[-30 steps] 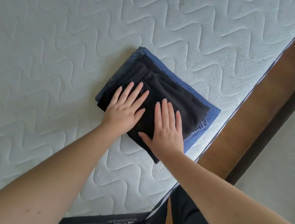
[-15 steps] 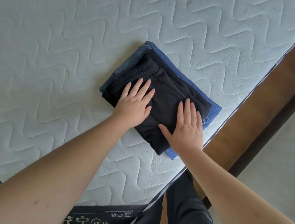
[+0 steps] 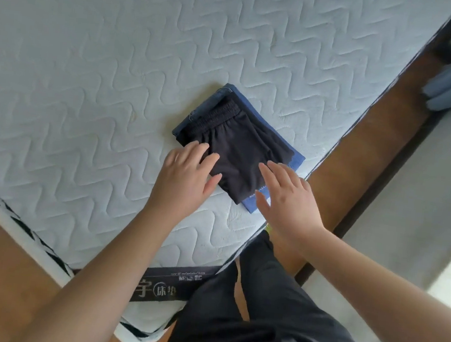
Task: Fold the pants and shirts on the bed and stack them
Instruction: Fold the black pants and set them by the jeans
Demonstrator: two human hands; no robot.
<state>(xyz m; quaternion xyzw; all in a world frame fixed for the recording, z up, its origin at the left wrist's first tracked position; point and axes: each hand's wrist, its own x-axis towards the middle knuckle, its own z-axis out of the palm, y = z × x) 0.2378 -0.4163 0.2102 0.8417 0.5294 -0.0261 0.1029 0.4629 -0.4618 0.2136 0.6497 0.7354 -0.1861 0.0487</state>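
Lying folded on blue jeans (image 3: 295,159), black shorts (image 3: 241,155), left grip (image 3: 187,177) and right grip (image 3: 288,203) flat-fingered at near edge

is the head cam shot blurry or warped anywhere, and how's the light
Head view: soft, even daylight, no glare; the hands look slightly motion-smeared; the folded black shorts on the blue jeans stay fairly sharp; the wide lens bends the mattress edge and stretches the forearms.
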